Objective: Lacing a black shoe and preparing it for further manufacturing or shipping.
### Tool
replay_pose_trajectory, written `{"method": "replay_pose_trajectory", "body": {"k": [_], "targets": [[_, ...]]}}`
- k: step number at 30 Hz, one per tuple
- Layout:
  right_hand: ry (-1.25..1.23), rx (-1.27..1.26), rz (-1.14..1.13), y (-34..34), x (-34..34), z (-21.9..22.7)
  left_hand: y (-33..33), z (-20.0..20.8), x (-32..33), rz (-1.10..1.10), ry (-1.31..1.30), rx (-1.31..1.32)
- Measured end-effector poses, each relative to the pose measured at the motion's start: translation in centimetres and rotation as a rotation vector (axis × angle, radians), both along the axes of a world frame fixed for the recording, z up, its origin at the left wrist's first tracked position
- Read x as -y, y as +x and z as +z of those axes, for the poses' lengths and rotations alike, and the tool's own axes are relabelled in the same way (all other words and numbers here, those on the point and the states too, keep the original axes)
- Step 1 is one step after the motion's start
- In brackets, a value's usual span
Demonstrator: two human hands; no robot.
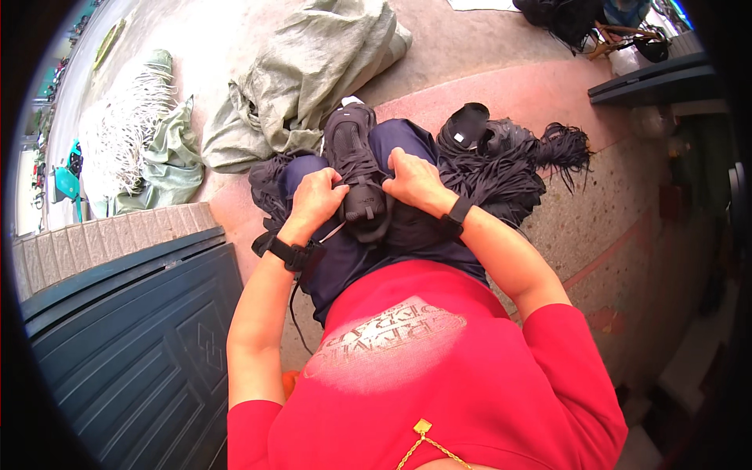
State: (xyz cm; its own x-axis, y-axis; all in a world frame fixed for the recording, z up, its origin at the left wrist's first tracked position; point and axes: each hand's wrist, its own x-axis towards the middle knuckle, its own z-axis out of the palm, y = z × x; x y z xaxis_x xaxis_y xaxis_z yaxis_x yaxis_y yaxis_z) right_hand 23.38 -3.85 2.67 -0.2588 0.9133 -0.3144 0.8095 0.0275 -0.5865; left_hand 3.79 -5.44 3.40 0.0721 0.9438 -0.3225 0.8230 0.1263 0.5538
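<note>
A black sneaker (352,141) with a pale sole edge rests on my lap, its toe pointing away from me and its heel toward my belly. On its left side, my left hand (317,197) is closed by the ankle opening, thumb and fingers pinched on the dark shoelace (362,174). My right hand (413,182) is curled at the opposite side of the shoe, fingertips pinched on the lace. A thin pale strand hangs below my left hand. The gripped lace ends are mostly hidden by my fingers.
Black shoelaces (493,184) lie in a bundle beside my right leg, with dark shoe pieces (468,125) near them. Ahead are a grey-green woven sack (313,70) and a bundle of white laces (129,125). A blue door panel (149,329) stands at my left.
</note>
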Motion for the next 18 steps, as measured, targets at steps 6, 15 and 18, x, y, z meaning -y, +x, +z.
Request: {"method": "replay_pose_trajectory", "body": {"k": [6,15,18], "targets": [[0.196,-0.219,0.111,-0.1,0.8,-1.4,0.0,-0.2,0.4,0.034,0.042,0.005],[0.289,-0.301,0.269,-1.3,1.0,-1.3,-0.5,-0.1,0.8,0.052,0.026,0.012],[0.342,-0.375,0.279,-1.4,0.6,-1.7,-0.8,-0.3,0.8,0.07,-0.015,0.052]]}}
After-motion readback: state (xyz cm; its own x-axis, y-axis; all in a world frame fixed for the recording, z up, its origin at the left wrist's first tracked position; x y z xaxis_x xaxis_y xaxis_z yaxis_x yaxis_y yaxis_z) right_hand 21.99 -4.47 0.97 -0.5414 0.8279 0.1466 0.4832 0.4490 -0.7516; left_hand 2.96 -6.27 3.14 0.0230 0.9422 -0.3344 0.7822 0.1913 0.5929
